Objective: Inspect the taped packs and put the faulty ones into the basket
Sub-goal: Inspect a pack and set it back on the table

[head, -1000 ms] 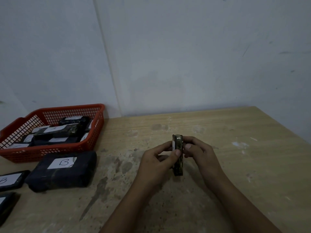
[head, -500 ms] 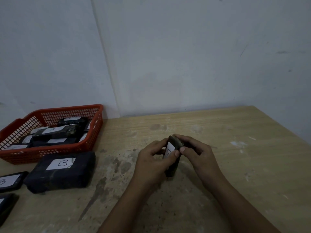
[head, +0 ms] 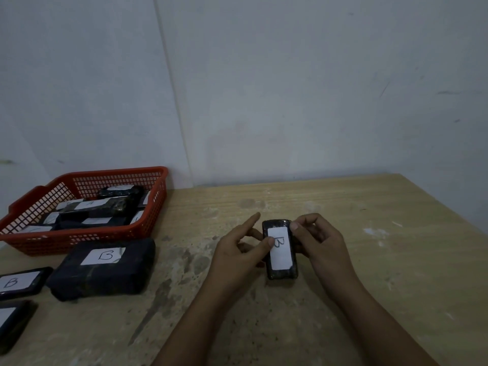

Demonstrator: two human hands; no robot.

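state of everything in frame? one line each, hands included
small pack: held between both hands, white B label facing up
left hand: thumb on the label, index finger straight
right hand: fingers curled round pack's right edge
red basket: on table, several labelled packs inside
large pack: flat on table, B label up

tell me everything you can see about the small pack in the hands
The small pack is a dark rectangular block wrapped in glossy tape, with a white label marked "B" on its upward face. It sits near the middle of the wooden table, long side pointing away from the person. The left hand touches the label with its thumb, index finger raised; the right hand pinches its far right corner.
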